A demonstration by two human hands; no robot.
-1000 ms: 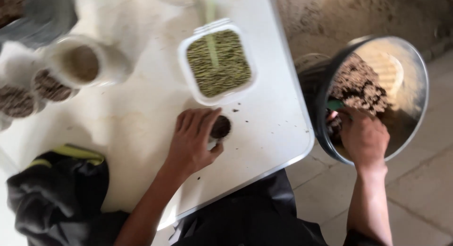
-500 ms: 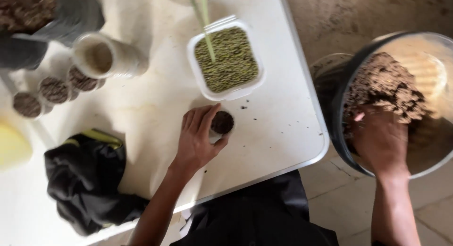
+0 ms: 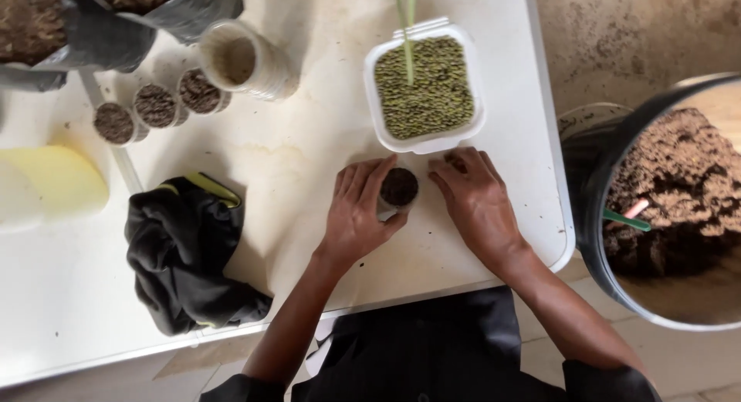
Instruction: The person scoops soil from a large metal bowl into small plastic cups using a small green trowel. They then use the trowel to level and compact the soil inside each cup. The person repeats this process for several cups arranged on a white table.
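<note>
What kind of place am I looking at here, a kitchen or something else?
Probably a potting or seed-planting bench, not a kitchen. The left hand holds a small soil-filled cup on a white table, beside a tub of green seeds and a big bucket of soil.

The small clear plastic cup (image 3: 399, 192) is showing dark, crumbly, matt soil at its top. The white table (image 3: 309, 155) is looking like smooth plastic, stained and dusted with grit. The white plastic tub (image 3: 427, 143) is holding dull green, smooth little seeds. The black cloth (image 3: 189, 255) is lying soft and matt. The large bucket (image 3: 590, 178) is looking like glossy black plastic, holding rough brown soil.
</note>
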